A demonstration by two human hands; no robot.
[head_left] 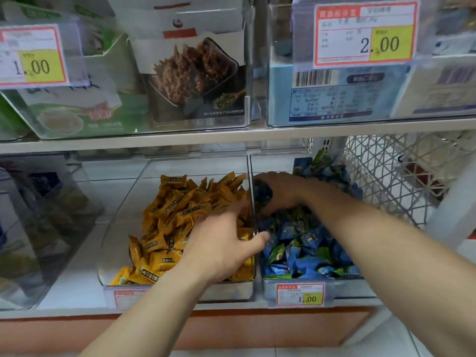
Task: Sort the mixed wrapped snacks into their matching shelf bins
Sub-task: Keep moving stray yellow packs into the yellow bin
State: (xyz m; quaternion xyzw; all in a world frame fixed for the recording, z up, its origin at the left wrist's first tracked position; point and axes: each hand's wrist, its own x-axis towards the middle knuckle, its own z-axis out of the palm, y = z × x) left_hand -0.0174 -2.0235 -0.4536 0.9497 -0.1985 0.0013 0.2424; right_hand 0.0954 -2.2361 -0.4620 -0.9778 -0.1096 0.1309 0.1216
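Two clear bins stand side by side on the lower shelf. The left bin [123, 202] holds several yellow wrapped snacks [177, 202]. The right bin [316, 286] holds several blue-green wrapped snacks [304, 251]. My left hand [224, 243] lies over the yellow snacks with fingers spread and relaxed, its thumb against the divider between the bins. My right hand [278, 191] reaches into the back of the right bin, fingers curled around a dark blue wrapped snack [262, 194].
A white lattice basket [401, 176] hangs at the right of the lower shelf. Another clear bin [38, 228] with boxes stands at the left. The upper shelf [180, 137] carries boxed goods behind clear fronts with price tags [363, 34].
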